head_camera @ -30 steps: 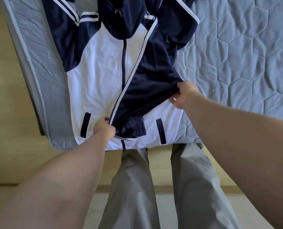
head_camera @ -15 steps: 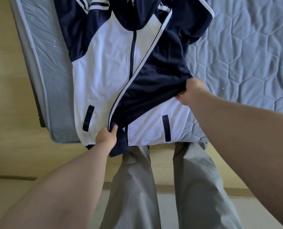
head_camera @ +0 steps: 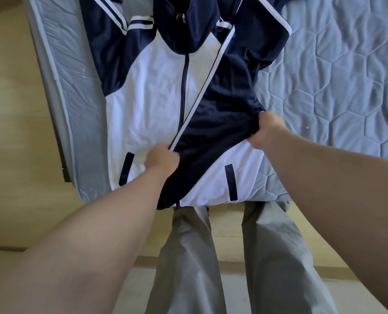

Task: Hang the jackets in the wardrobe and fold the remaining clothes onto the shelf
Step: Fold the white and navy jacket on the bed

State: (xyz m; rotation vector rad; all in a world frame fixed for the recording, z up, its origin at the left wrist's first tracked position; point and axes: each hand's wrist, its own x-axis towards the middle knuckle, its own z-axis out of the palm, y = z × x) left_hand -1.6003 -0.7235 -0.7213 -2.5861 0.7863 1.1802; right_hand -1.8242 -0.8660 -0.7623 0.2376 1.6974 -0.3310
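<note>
Track jacket (head_camera: pixel 152 105), navy/white, lies flat, front up, on near-left corner of gray quilted mattress (head_camera: pixel 338 82). Navy sleeve (head_camera: pixel 213 132) folded across front; left hand (head_camera: pixel 161 160) & right hand (head_camera: pixel 266 132) fingers clamped on it.

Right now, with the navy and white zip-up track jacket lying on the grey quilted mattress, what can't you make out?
Navy and white track jacket: collar top and shoulders cut off by the head view's top edge.
Left hand and right hand: fingertips hidden in the navy fabric they grip.
Grey quilted mattress: far side beyond the frame.
</note>
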